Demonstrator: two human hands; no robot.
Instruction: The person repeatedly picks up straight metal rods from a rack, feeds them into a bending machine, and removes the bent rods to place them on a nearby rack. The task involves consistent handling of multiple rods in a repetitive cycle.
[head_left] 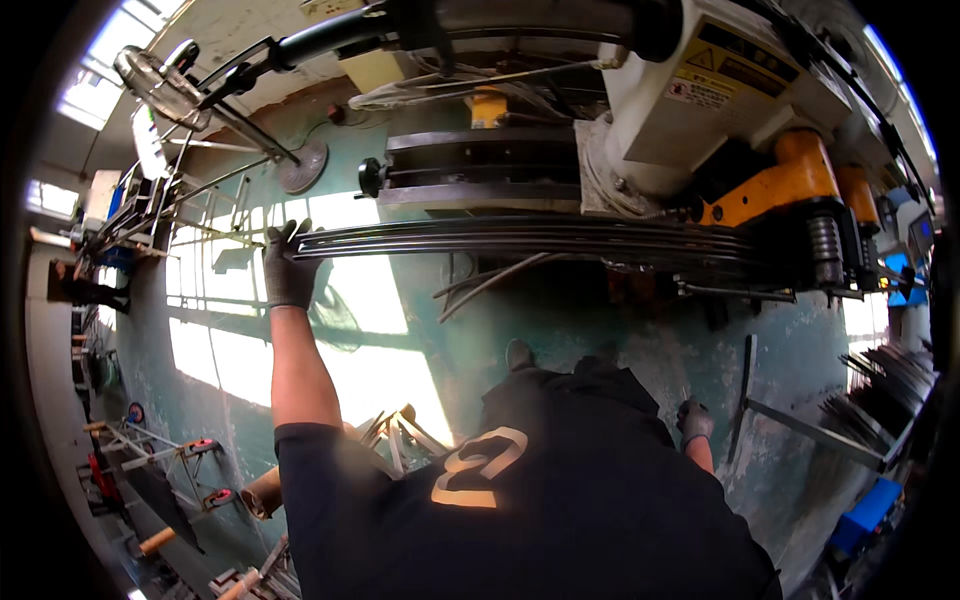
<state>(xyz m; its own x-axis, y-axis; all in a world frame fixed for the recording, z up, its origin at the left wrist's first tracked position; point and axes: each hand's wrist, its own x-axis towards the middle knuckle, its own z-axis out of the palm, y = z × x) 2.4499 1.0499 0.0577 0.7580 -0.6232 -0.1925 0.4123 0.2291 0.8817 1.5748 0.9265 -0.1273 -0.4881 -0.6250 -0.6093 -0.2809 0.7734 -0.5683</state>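
1 bundle of dark rods (520, 240) runs left from the orange bracket (770, 190), its far end gripped by the left hand (288, 272), while the right hand (693, 420) hangs on the bracket's near side, open or closed I cannot tell.

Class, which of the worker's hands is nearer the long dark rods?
Left: the left hand is at the left end of the dark rods; the right hand is apart from them, lower in the picture.
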